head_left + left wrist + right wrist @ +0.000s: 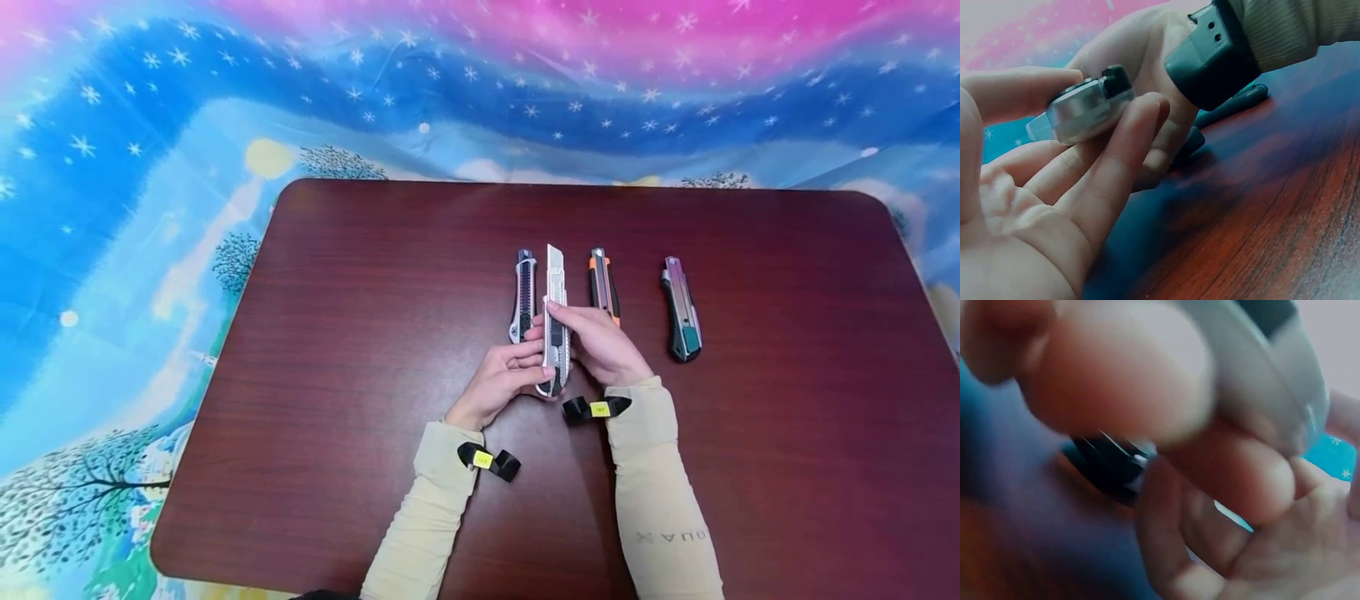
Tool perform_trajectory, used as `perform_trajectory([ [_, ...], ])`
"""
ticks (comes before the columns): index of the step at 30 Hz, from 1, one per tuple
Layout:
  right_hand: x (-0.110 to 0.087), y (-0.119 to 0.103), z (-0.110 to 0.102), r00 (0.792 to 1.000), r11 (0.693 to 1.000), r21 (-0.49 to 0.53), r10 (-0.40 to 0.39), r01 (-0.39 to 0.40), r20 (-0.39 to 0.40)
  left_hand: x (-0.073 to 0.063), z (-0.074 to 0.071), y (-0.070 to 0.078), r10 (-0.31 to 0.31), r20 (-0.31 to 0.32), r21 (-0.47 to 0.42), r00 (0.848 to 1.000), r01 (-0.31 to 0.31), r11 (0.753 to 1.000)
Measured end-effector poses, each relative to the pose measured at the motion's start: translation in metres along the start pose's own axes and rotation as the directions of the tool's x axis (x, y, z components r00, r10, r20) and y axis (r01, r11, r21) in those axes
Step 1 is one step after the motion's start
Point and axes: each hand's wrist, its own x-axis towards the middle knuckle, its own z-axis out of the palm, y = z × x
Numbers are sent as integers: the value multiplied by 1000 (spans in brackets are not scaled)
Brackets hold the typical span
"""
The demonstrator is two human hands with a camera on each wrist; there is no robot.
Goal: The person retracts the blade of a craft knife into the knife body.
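Both hands hold one silver-grey utility knife [556, 358] above the table, its pale blade [555, 265] sticking out and pointing away from the body. My left hand [498, 383] pinches the rear end between thumb and fingers; the left wrist view shows that end of the knife [1088, 112] close up. Further forward, my right hand [603, 342] grips the knife's body, its thumb lying along the top near the base of the blade. In the right wrist view the fingers are blurred and hide much of the knife [1260, 381].
Several other utility knives lie on the dark red wooden table [337, 375]: a grey and black one [524, 292] left of the held knife, an orange and black one [601, 279] partly behind my right hand, and a black and green one [682, 312] farther right. A patterned cloth [450, 92] hangs behind.
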Motion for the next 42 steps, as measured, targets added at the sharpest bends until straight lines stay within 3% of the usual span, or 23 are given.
perform_trajectory([
  [5, -1, 7, 9, 999, 997, 77, -1, 4, -40, 0, -3, -4, -9, -12, -35, 1000, 9, 999],
  [12, -4, 14, 14, 997, 996, 93, 0, 7, -81, -3, -5, -9, -24, 35, -77, 999, 27, 997],
  [19, -10, 18, 8, 1000, 995, 98, -7, 9, -28, -3, -4, -10, -55, 44, -32, 998, 56, 998],
  [28, -9, 20, 0, 998, 983, 181, -22, 11, 60, -1, -3, -9, -84, 28, 22, 996, 83, 996],
  [42, -8, 18, -3, 999, 968, 251, -9, -4, 54, 4, -4, -10, -101, 0, 47, 995, 100, 994],
])
